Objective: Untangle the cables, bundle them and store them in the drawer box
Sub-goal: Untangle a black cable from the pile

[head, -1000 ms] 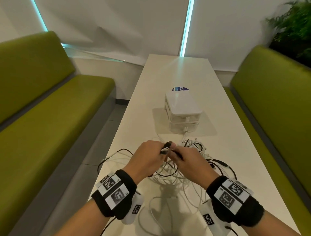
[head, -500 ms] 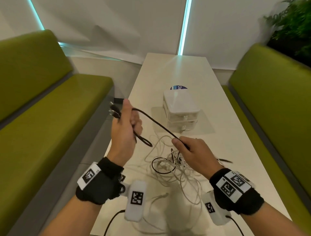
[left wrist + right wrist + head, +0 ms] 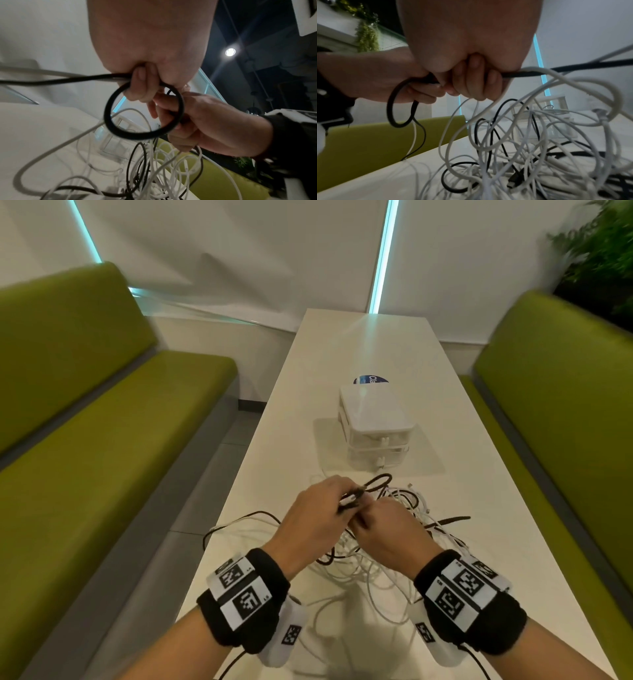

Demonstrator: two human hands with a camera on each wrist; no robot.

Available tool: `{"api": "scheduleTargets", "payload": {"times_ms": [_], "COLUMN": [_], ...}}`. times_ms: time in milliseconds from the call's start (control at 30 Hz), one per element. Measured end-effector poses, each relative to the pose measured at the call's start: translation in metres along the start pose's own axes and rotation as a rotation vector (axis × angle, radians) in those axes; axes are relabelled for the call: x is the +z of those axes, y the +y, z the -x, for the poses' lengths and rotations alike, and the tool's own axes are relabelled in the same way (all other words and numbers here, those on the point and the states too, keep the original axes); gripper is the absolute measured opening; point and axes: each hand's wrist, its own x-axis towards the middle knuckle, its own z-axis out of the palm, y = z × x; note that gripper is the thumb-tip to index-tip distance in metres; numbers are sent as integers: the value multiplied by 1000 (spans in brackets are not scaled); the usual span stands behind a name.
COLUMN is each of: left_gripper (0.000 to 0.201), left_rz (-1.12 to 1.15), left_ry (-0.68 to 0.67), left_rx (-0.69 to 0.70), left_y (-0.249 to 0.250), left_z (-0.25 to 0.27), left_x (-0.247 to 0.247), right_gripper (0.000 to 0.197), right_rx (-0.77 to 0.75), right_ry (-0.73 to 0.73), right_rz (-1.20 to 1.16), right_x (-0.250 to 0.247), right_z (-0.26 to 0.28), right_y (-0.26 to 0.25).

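A tangle of white and black cables (image 3: 373,559) lies on the white table (image 3: 346,350) near its front end. Just above the tangle my two hands meet. My left hand (image 3: 318,513) grips a coiled black cable (image 3: 142,112), its fingers (image 3: 139,86) curled round the loop. Touching it, my right hand (image 3: 390,530) grips the same black cable (image 3: 539,72), which runs off to the side. A black loop (image 3: 376,482) sticks out beyond the knuckles. The white drawer box (image 3: 376,422) stands further back on the table, both drawers closed.
Green benches run along the left (image 3: 102,440) and right (image 3: 565,412) of the narrow table. A blue round sticker (image 3: 371,380) lies behind the box. A plant (image 3: 603,251) stands at the far right. Loose cable ends trail over the table's left edge (image 3: 219,529).
Half a second ago my left hand was raised to the left, drawing the black cable out taut. It has come back down to meet the right hand over the tangle, with the cable looped.
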Motion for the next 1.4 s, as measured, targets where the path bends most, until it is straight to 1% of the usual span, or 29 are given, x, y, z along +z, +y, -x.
{"api": "scheduleTargets", "payload": {"times_ms": [67,167,200,233,300,333,400,467,500,533,567,633,700,733,800,900,967,1000,1033,1067,1100,1167,1233,1267,1300,1333,1400], "left_gripper": [9,14,18,26,42,44,37,29,26,25,25,30,33,34,36,43,39,32,26,24,27,37,40,39,39,40,36], "left_rz": [49,129,194,293,491,555,633,626,586,519,423,199,46,21,-1,-133,-225,-230,-180,-86,41,398,753,838,807,692,401], "left_ry": [53,135,176,227,353,419,547,617,611,569,485,240,29,-40,-111,-155,-117,-77,-33,22,103,326,544,606,624,599,454], "left_rx": [-18,-58,-62,-67,-98,-91,-43,-23,-14,6,23,17,-13,-30,-62,-72,-44,-23,-4,7,1,-86,-175,-191,-187,-167,-111], "left_y": [-4,-4,1,8,19,20,16,11,9,8,7,2,-6,-8,-10,-10,-13,-14,-13,-10,-7,-1,-3,-5,-8,-11,-10], "left_z": [-1,-1,0,1,-2,-6,-14,-18,-18,-16,-14,-10,-6,-4,-2,-2,-4,-6,-6,-7,-7,-11,-17,-20,-22,-24,-22], "left_x": [1,-3,-8,-14,-32,-41,-54,-57,-55,-51,-45,-32,-18,-12,-4,-4,-9,-12,-17,-22,-29,-49,-74,-84,-90,-90,-75], "right_gripper": [31,33,30,27,30,32,36,35,35,37,42,45,37,32,25,21,24,25,23,22,24,33,41,43,45,47,50], "right_rx": [-13,-30,-27,-18,8,15,11,2,3,8,16,22,31,40,43,31,16,8,2,2,3,14,33,43,52,62,85], "right_ry": [21,56,65,72,88,98,107,101,100,97,95,102,82,67,48,33,56,71,88,105,128,177,191,184,173,161,138], "right_rz": [-6,-48,-67,-82,-125,-140,-143,-148,-153,-161,-169,-137,-88,-79,-67,-61,-72,-80,-88,-95,-103,-128,-160,-175,-177,-169,-157], "right_x": [3,5,4,3,1,0,0,1,3,4,5,7,5,4,1,1,3,4,4,3,2,0,-1,0,1,2,3], "right_z": [1,3,3,3,4,4,6,6,5,4,4,4,4,4,5,8,10,10,10,9,9,8,10,11,13,14,13], "right_y": [2,4,5,7,12,16,19,17,15,13,11,11,9,10,9,11,12,13,14,15,16,22,28,29,30,29,22]}}
